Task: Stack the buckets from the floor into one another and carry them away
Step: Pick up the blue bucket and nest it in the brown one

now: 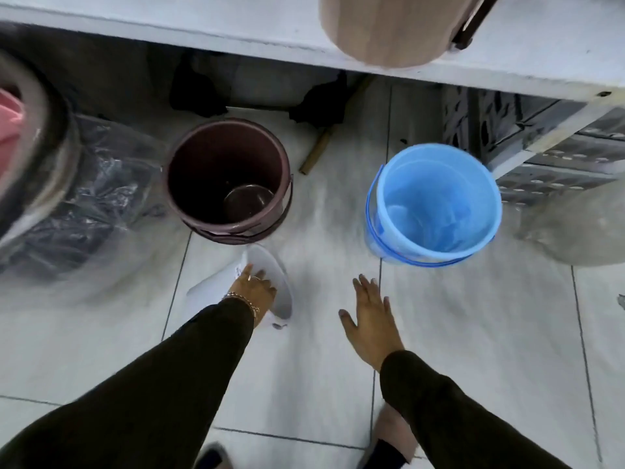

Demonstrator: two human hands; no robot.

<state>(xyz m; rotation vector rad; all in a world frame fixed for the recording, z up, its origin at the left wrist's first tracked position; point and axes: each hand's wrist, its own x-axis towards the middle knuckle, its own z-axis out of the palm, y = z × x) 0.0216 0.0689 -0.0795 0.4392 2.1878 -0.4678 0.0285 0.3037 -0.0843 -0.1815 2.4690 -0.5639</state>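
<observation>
On the pale tiled floor three buckets are in play: a dark maroon round plastic bucket standing upright with its handle down, a light blue translucent plastic bucket upright well to its right, and a small white plastic bucket tipped on its side just in front of the maroon one. The left hand is closed over the white bucket's rim, fingers curled onto its edge, though motion blur makes the exact grip hard to read. The right hand hangs open and empty above the floor, fingers spread, between the white and blue buckets and touching neither. The white bucket looks likely to nest first. A one-handed rim grip on a tilted bucket could slip as it lifts, and something round already lies in the maroon bucket's bottom, which might stop another bucket seating fully and leave the stack wobbly to carry.
</observation>
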